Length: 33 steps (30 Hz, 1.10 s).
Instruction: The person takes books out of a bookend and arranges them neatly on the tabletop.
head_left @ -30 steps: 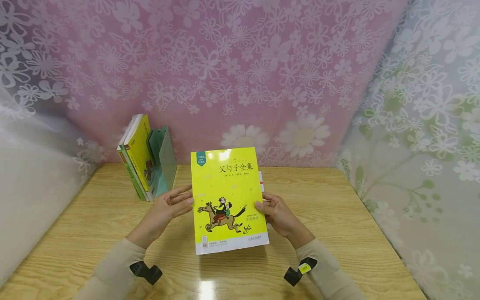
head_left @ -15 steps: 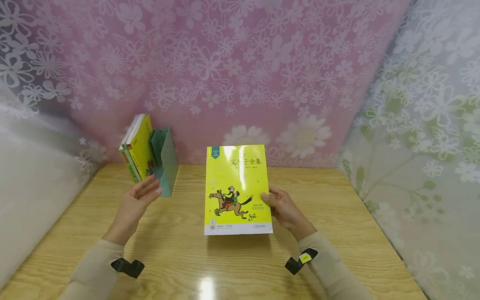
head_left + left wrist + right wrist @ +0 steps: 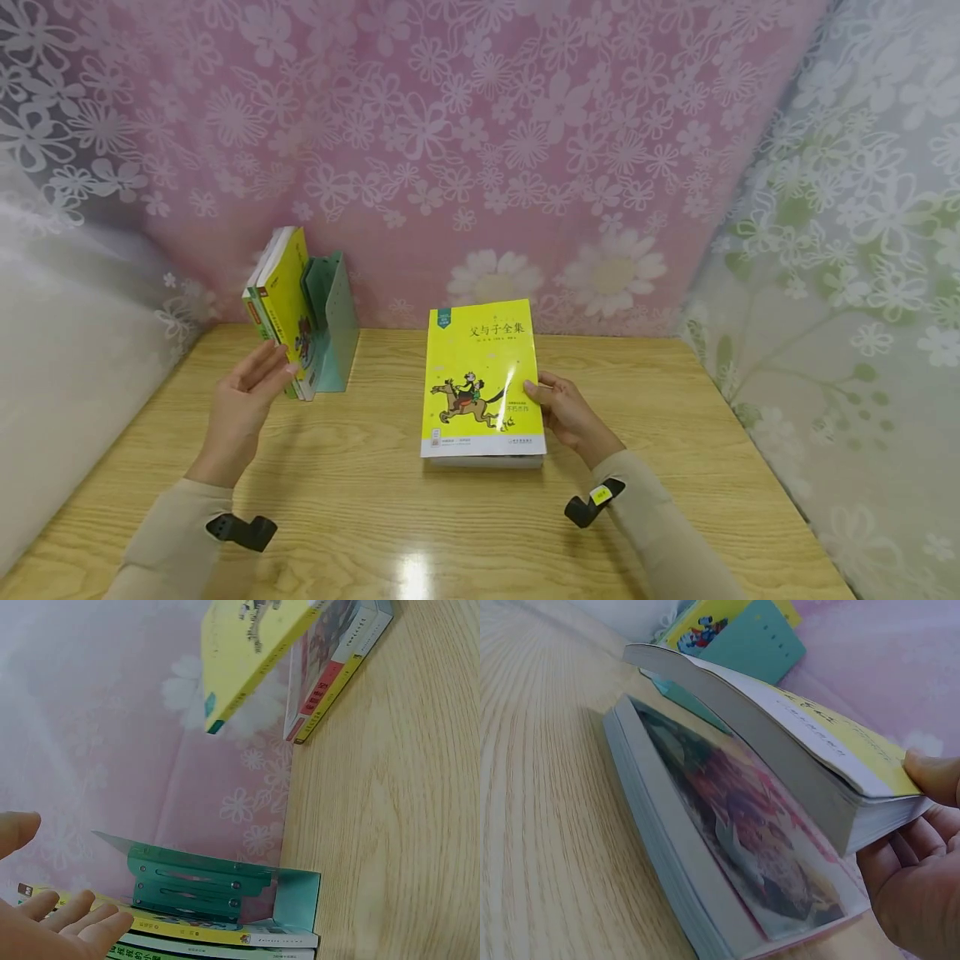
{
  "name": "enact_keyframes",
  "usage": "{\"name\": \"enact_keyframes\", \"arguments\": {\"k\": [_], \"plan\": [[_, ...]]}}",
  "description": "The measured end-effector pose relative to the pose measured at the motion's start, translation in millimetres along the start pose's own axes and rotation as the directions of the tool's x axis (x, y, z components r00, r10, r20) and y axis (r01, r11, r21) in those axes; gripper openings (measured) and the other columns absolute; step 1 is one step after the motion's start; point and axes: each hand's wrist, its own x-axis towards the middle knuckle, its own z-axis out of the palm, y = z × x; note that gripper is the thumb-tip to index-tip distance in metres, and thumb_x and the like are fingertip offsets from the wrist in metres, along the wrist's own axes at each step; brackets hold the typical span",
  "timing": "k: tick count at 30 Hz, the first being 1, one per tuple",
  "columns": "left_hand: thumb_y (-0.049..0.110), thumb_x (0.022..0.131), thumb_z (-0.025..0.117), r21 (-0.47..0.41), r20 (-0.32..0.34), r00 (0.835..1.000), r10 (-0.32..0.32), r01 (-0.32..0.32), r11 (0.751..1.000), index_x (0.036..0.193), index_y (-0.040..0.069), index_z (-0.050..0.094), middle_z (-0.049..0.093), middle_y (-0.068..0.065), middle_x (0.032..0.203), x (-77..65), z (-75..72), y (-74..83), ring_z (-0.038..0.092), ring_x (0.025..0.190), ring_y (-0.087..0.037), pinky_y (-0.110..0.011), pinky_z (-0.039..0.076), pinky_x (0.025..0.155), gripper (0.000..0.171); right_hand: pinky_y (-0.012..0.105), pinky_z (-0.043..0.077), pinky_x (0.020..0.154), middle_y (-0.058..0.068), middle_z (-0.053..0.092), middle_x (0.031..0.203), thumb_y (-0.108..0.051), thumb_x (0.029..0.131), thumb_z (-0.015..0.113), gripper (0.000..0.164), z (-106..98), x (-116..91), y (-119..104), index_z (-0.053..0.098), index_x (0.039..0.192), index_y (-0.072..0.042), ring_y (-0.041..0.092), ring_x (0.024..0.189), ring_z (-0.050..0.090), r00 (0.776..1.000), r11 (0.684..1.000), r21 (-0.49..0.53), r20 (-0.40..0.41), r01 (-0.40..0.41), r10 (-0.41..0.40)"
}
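Observation:
My right hand (image 3: 572, 418) grips a yellow paperback book (image 3: 480, 367) by its right edge, thumb on the cover and fingers beneath. In the right wrist view this book is tilted above another book (image 3: 742, 825) with a pictured cover, lying on the table. The left wrist view shows stacked spines (image 3: 330, 690) under the held book. My left hand (image 3: 238, 408) is raised, fingers extended, in front of several standing books (image 3: 281, 304) at the left. Whether its fingertips touch them I cannot tell. A green metal bookend (image 3: 341, 333) stands on the right of those books.
The wooden table (image 3: 360, 517) runs back to a pink floral curtain (image 3: 465, 150). A pale floral curtain (image 3: 840, 292) borders its right side, and a whitish sheet (image 3: 75, 333) its left.
My left hand has let go of the yellow book and moved left towards the standing books. The right hand has carried the book slightly right and lowered it over the stack.

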Motion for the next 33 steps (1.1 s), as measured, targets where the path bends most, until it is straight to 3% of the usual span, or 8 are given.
{"name": "enact_keyframes", "arguments": {"k": [7, 11, 22, 25, 29, 33], "plan": [[0.019, 0.089, 0.069, 0.007, -0.09, 0.995, -0.045, 0.046, 0.999, 0.152, 0.011, 0.029, 0.034, -0.009, 0.154, 1.7, -3.2, 8.2, 0.04, 0.135, -0.015, -0.007, 0.044, 0.089, 0.075, 0.028, 0.056, 0.071, 0.004, 0.072, 0.101, -0.02, 0.099, 0.054, 0.045, -8, 9, 10, 0.046, 0.138, 0.002, 0.016, 0.085, 0.069, 0.996, 0.998, -0.037, -0.071, -0.06, 0.057], [0.017, 0.089, 0.07, -0.019, -0.116, 0.991, -0.06, 0.059, 0.998, 0.152, 0.016, 0.03, 0.033, -0.007, 0.154, 3.1, -4.8, 9.8, 0.035, 0.139, -0.017, -0.007, 0.043, 0.09, 0.074, 0.028, 0.055, 0.072, 0.005, 0.071, 0.104, -0.021, 0.099, 0.055, 0.045, -12, 12, 16, 0.047, 0.138, -0.001, 0.016, 0.086, 0.068, 0.992, 0.996, -0.033, -0.097, -0.087, 0.084], [0.02, 0.09, 0.068, 0.003, -0.08, 0.995, -0.055, 0.055, 0.998, 0.154, 0.016, 0.023, 0.025, -0.007, 0.157, 3.7, -2.2, 13.1, 0.026, 0.143, -0.023, -0.015, 0.038, 0.102, 0.077, 0.028, 0.055, 0.073, 0.008, 0.071, 0.105, -0.024, 0.1, 0.052, 0.042, -23, 18, 27, 0.051, 0.134, 0.001, 0.017, 0.087, 0.068, 0.978, 0.976, -0.114, -0.118, -0.184, 0.17], [0.02, 0.091, 0.067, 0.005, -0.076, 0.996, -0.049, 0.049, 0.999, 0.154, 0.015, 0.023, 0.025, -0.008, 0.157, 4.1, -1.1, 13.1, 0.025, 0.144, -0.024, -0.015, 0.038, 0.101, 0.078, 0.029, 0.055, 0.074, 0.01, 0.071, 0.104, -0.026, 0.1, 0.053, 0.043, -25, 21, 25, 0.053, 0.131, 0.003, 0.016, 0.085, 0.067, 0.976, 0.948, -0.243, -0.128, -0.203, 0.177], [0.018, 0.09, 0.068, -0.008, -0.078, 0.996, -0.053, 0.053, 0.999, 0.154, 0.014, 0.023, 0.025, -0.009, 0.157, 4.3, -0.2, 13.2, 0.025, 0.144, -0.024, -0.016, 0.037, 0.103, 0.078, 0.03, 0.054, 0.075, 0.01, 0.072, 0.099, -0.03, 0.097, 0.057, 0.044, -27, 24, 17, 0.058, 0.124, 0.005, 0.015, 0.083, 0.065, 0.971, 0.879, -0.417, -0.145, -0.232, 0.188], [0.018, 0.09, 0.068, -0.011, -0.076, 0.995, -0.058, 0.057, 0.998, 0.154, 0.014, 0.023, 0.025, -0.008, 0.157, 4.6, -0.1, 13.3, 0.025, 0.144, -0.024, -0.018, 0.035, 0.105, 0.079, 0.03, 0.054, 0.073, 0.008, 0.072, 0.094, -0.03, 0.096, 0.058, 0.039, -27, 24, 13, 0.065, 0.115, 0.004, 0.016, 0.081, 0.065, 0.972, 0.835, -0.497, -0.136, -0.235, 0.192]]}}
